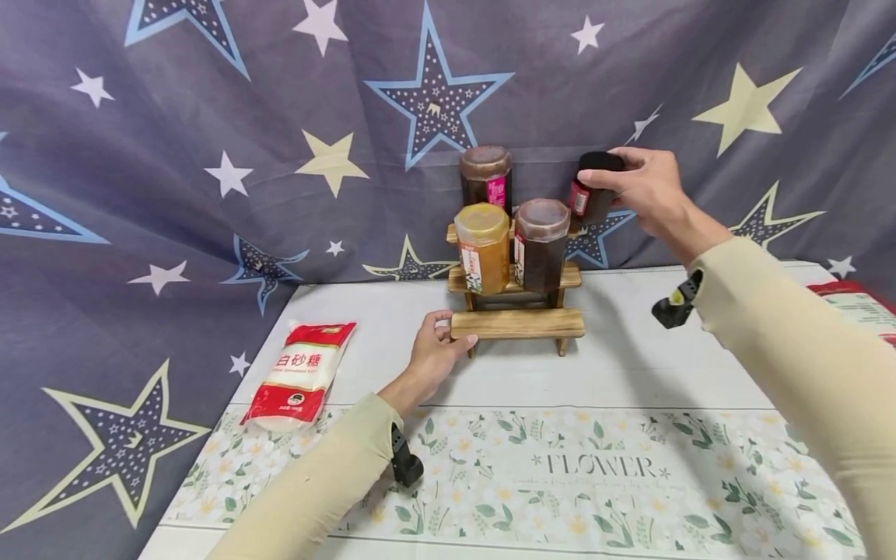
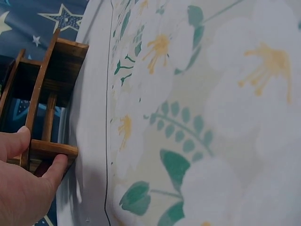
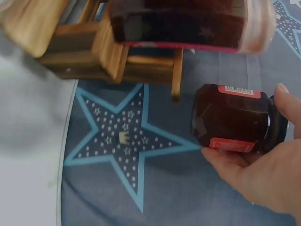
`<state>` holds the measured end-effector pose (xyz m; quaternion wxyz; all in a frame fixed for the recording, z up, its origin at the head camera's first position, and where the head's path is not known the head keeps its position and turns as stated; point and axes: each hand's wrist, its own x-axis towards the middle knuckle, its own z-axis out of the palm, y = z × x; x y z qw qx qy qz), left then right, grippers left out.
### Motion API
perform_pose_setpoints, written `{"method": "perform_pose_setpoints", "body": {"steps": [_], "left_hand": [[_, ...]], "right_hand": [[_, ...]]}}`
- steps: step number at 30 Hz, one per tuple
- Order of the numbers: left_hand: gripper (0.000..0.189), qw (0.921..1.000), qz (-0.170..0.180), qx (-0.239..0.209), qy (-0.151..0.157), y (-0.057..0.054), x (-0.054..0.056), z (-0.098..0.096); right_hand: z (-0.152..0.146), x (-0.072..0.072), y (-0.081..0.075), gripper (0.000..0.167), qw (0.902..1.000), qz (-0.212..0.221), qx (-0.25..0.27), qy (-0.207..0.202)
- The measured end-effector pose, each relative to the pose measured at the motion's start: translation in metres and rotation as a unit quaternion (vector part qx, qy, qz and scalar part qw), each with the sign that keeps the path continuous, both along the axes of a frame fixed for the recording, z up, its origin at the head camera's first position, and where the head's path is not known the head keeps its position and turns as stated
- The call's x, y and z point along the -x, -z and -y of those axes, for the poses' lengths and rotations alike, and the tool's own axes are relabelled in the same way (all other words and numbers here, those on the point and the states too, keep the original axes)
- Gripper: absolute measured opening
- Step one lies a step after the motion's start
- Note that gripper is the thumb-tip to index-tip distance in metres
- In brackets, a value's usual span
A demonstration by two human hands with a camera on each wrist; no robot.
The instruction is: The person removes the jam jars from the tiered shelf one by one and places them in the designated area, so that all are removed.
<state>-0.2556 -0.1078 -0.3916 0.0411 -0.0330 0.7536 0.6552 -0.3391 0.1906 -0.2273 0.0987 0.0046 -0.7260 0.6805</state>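
Observation:
A dark jar with a black lid [image 1: 595, 204] is held up by my right hand [image 1: 647, 187], just right of the three-step wooden rack [image 1: 518, 323]. In the right wrist view the jar [image 3: 230, 115] is apart from the rack, with thumb and fingers around its lid end. My left hand [image 1: 434, 354] pinches the left end of the rack's lowest step, thumb and finger on opposite faces in the left wrist view. On the middle step stand an amber jar [image 1: 493, 257] and a dark brown jar [image 1: 542, 253]. Behind them, a dark jar with a pink label [image 1: 484, 183] occupies the top step.
A red and white sugar bag [image 1: 301, 373] lies on the table to the left. Another red and white package [image 1: 857, 307] is partly cut off at the right edge. Close behind the rack hangs a star-patterned curtain [image 1: 392, 202]. A flowered cloth [image 1: 490, 482] covers the table.

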Motion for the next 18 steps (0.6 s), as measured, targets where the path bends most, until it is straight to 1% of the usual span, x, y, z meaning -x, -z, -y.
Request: {"method": "perform_pose_setpoints", "body": {"steps": [3, 6, 8, 9, 15, 16, 18], "left_hand": [[0.061, 1.0000, 0.000, -0.002, -0.001, 0.001, 0.000, 0.000], [0.061, 1.0000, 0.001, -0.007, 0.001, 0.001, 0.000, -0.001], [0.062, 1.0000, 0.001, -0.009, 0.001, 0.001, 0.000, -0.001], [0.062, 1.0000, 0.001, -0.009, 0.001, 0.001, 0.000, -0.001], [0.060, 1.0000, -0.003, 0.005, 0.001, 0.001, -0.001, -0.001], [0.060, 1.0000, -0.005, 0.007, 0.000, 0.001, -0.001, -0.001], [0.060, 1.0000, -0.005, 0.008, 0.000, 0.000, -0.001, -0.001]], "right_hand": [[-0.014, -0.008, 0.004, 0.052, 0.9998, 0.001, -0.021, 0.001], [-0.027, -0.015, 0.014, 0.054, 0.9987, 0.004, -0.049, 0.013], [-0.035, -0.019, 0.024, 0.054, 0.9982, 0.002, -0.059, 0.016], [-0.038, -0.021, 0.029, 0.053, 0.9984, 0.002, -0.053, 0.017], [-0.053, -0.030, 0.064, 0.048, 0.9955, -0.014, -0.075, 0.055], [-0.054, -0.030, 0.070, 0.048, 0.9941, -0.015, -0.088, 0.061], [-0.057, -0.032, 0.082, 0.050, 0.9935, -0.012, -0.092, 0.066]]}}
